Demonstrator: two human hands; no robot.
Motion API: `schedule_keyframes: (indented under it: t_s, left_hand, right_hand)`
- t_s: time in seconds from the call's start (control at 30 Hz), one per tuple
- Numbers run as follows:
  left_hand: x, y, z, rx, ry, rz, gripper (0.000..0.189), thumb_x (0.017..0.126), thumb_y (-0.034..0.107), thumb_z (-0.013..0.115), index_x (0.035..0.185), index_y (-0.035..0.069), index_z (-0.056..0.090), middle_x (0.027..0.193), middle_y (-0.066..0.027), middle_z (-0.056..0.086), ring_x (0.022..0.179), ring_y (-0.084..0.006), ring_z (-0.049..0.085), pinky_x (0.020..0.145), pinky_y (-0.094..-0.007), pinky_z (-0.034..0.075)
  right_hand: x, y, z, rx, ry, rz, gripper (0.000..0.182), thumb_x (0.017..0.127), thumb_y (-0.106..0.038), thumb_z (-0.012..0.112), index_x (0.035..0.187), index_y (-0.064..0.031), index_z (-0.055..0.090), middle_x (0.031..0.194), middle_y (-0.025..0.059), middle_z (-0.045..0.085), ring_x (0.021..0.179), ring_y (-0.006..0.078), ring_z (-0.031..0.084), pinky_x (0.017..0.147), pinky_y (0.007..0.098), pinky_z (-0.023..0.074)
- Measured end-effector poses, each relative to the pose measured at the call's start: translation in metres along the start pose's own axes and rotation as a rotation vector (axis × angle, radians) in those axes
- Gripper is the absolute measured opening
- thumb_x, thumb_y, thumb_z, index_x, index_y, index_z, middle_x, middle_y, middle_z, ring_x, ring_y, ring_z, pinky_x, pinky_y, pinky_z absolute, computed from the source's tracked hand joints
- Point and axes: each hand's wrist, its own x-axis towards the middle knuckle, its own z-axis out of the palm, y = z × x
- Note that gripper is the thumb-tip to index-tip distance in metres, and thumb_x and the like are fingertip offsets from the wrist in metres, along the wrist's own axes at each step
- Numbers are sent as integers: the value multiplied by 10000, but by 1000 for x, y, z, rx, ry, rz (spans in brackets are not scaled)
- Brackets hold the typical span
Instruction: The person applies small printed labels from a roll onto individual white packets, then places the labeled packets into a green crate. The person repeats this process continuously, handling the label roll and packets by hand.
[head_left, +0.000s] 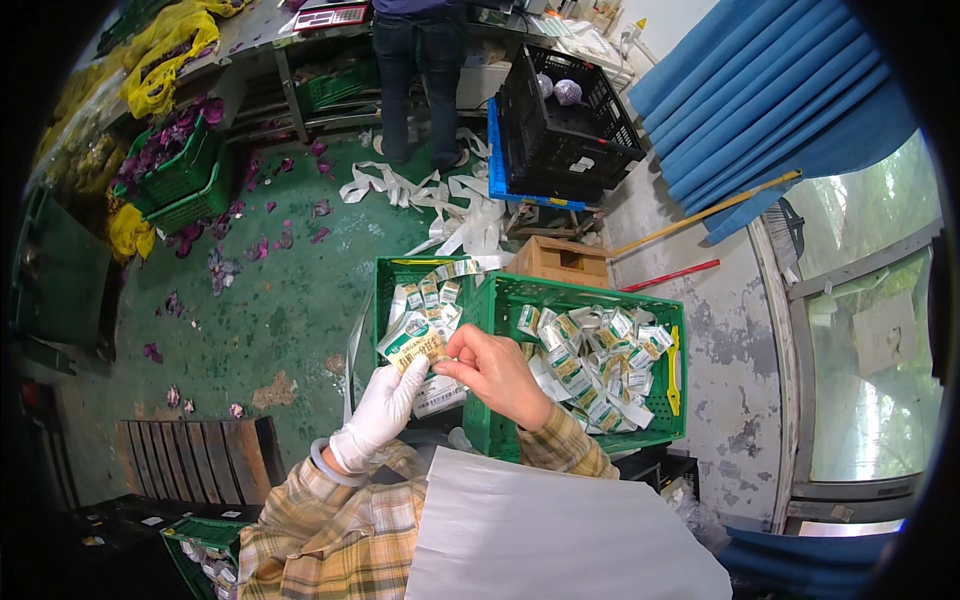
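Observation:
My left hand (382, 409), in a white glove, grips the lower left edge of a printed label (412, 346) on a strip of backing paper. My bare right hand (491, 371) pinches the label's right end between thumb and finger. Below my hands hangs a further label (439, 396) with a barcode. More label strip (431, 292) lies in a narrow green plastic crate (384, 281) just beyond them. A wider green crate (585, 289) to the right holds a heap of labels on folded strips (592, 375). Part of the strip is hidden behind my fingers.
Loose white backing strips (472, 214) lie on the floor near a person (420, 67) standing at a bench. A cardboard box (562, 262) and stacked black crates (570, 127) stand ahead right. Purple leaves (221, 270) and green crates (176, 180) are at left, a slatted wooden stand (195, 457) at lower left.

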Motion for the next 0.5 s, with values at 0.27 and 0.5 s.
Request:
schedule_keyframes:
  t_s: [0.27,0.5]
  left_hand:
    - [1,13,-12,-382,-304,-286,309,958,142,546,1234,5,561,1109,-49,636,1025,-133,600,903,-265,475]
    - [2,-8,-1,-405,-133,-429,319,990,224,482,1215,5,536,1041,-68,654,879,-147,655,747,-267,536]
  right_hand:
    - [5,24,4,655,-119,89,163,878,-140,659,874,-30,539,712,-11,580,630,41,488,536,233,386]
    - [10,51,6,757,76,184,86,926,-82,584,953,-40,514,831,-41,530,731,17,471,635,176,388]
